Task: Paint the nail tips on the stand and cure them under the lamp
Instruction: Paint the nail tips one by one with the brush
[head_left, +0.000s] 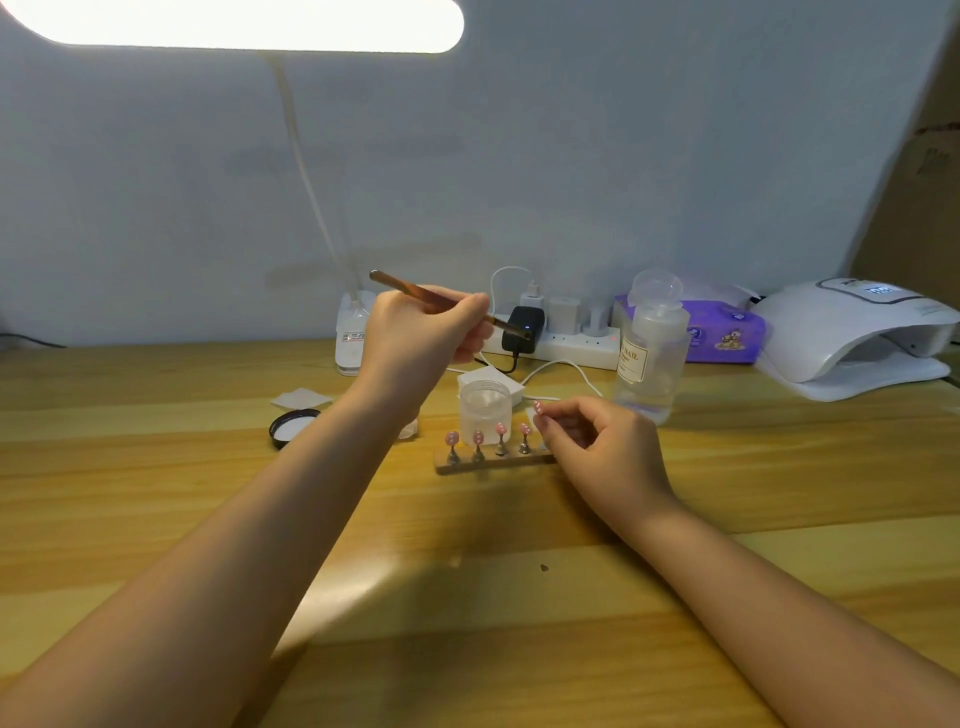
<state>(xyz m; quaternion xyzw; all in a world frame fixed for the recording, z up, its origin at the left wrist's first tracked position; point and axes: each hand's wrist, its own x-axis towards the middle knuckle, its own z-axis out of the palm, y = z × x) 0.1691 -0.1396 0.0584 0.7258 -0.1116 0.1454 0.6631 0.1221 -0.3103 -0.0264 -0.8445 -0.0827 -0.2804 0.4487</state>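
Observation:
A small wooden stand (493, 461) lies on the desk with several pink nail tips (478, 437) upright on metal pegs. My right hand (597, 441) is at the stand's right end, its fingertips pinched on one pink nail tip (538, 407) lifted above the row. My left hand (421, 338) is raised behind the stand and grips a brown nail brush (410, 288), its handle pointing up left. The white curing lamp (852, 332) stands at the far right of the desk.
A frosted open jar (485, 408) stands just behind the stand, its black lid (291, 426) to the left. A clear liquid bottle (652, 348), power strip (556, 343) with cables, purple tissue pack (727, 332), cotton pads (301, 399) and desk-lamp base (353, 338) line the back.

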